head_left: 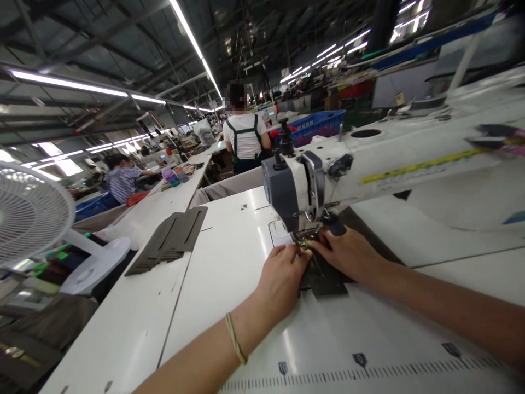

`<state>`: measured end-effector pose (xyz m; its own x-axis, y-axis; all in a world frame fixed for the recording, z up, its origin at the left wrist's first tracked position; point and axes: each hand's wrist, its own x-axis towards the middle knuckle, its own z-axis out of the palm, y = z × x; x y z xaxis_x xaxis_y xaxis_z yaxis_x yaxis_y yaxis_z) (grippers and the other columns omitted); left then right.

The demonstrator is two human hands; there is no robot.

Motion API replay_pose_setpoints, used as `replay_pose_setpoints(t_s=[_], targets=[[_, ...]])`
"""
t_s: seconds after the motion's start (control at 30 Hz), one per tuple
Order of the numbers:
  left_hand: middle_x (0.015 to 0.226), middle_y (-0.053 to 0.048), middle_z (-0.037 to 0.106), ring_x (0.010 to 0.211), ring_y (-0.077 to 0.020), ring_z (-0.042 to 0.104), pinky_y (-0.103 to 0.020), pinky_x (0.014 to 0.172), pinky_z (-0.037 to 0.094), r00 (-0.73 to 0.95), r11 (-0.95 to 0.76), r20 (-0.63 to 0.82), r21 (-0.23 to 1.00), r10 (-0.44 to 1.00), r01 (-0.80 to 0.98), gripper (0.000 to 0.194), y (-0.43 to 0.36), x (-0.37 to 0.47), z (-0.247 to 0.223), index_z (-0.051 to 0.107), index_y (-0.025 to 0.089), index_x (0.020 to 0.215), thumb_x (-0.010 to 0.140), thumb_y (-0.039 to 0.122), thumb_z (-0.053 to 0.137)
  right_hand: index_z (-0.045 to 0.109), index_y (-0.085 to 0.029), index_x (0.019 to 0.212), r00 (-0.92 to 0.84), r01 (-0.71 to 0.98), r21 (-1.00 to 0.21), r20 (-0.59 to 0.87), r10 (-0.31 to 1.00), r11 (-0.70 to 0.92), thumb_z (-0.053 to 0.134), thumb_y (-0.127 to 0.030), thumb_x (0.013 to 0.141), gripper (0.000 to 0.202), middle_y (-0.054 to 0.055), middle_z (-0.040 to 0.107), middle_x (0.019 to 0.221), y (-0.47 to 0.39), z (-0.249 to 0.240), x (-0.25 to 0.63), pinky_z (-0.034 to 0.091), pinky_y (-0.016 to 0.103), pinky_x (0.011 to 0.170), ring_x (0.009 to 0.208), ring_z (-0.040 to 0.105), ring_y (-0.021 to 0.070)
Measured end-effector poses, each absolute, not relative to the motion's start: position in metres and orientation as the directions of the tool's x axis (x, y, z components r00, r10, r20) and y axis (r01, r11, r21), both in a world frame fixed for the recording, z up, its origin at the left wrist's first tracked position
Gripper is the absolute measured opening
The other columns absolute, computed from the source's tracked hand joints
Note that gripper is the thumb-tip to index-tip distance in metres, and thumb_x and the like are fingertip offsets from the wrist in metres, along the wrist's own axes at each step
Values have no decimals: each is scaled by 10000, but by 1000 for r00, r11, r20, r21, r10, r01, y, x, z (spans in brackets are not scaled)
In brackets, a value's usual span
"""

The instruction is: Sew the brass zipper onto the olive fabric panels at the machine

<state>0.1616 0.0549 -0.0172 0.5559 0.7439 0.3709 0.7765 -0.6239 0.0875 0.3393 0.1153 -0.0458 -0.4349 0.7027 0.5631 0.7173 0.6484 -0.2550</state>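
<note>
I sit at a white sewing machine whose head and needle stand over a dark grey fabric piece on the white table. My left hand rests on the fabric's left edge, fingertips pinching it just before the presser foot. On the right side, my right hand presses flat on the same piece, fingers pointing at the needle. Much of the fabric is hidden under both hands.
A stack of dark grey cut pieces lies on the table to the left. A white fan stands at far left. A person in a white shirt sits ahead, another in stripes at left. A blue basket sits behind the machine.
</note>
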Motion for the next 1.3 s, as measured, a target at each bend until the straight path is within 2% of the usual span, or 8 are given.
replay_pose_setpoints(t_s=[0.1,0.2,0.37,0.53,0.67,0.93,1.17,1.3], targets=[[1027,-92,631,957,-197,603,-346,903,493,527,-646,454,152,718,748,194,46,162,-22,590,109,1037,877,109,480,627,-108,1093,-578,594,-139,611,540,792,346,-222,956,332,143,574,1153,88,-47,353,478,440,884,1047,544,268],[1045,-88,649,999,-198,608,-358,931,488,552,-688,494,140,672,712,171,40,164,-25,605,125,993,894,122,465,573,-69,1192,-634,545,-22,643,430,838,315,-194,970,362,147,500,1276,72,-53,361,437,477,962,1183,453,265],[1081,-98,652,1050,-192,601,-389,972,476,550,-673,476,128,686,728,185,40,165,-26,604,133,1031,909,131,465,547,-51,1230,-651,510,-83,613,447,856,361,-194,952,363,143,508,1273,70,-55,362,479,429,947,1175,469,240],[1070,-91,658,1061,-199,598,-397,970,479,528,-671,511,138,678,728,173,42,163,-26,614,138,1014,915,137,472,514,-58,1266,-671,497,-83,595,443,864,406,-201,931,380,129,478,1309,69,-49,364,431,453,995,1208,435,244],[1088,-95,653,1083,-208,589,-419,971,480,536,-684,505,162,676,711,197,44,162,-27,608,146,1033,926,142,443,525,-47,1251,-675,480,-122,581,455,869,469,-241,895,410,152,500,1281,68,-48,365,466,437,959,1159,479,264],[1058,-93,662,1044,-195,609,-407,974,487,526,-704,535,199,661,682,221,45,161,-24,602,141,1038,924,124,414,542,-7,1213,-699,477,-57,580,418,877,455,-233,888,405,172,526,1240,64,-43,361,502,453,906,1107,515,285],[1010,-97,671,1012,-187,621,-376,945,511,581,-722,508,127,636,680,177,45,161,-25,621,130,980,924,146,455,598,-38,1151,-705,464,-31,592,391,885,454,-196,875,349,177,551,1206,64,-39,358,508,420,896,1088,539,274],[1041,-106,663,1013,-195,623,-400,968,493,596,-729,493,121,633,674,189,47,160,-24,616,127,993,925,137,440,619,-6,1111,-729,473,-12,557,399,881,431,-175,862,355,204,558,1181,64,-33,356,514,435,881,1065,550,290]])
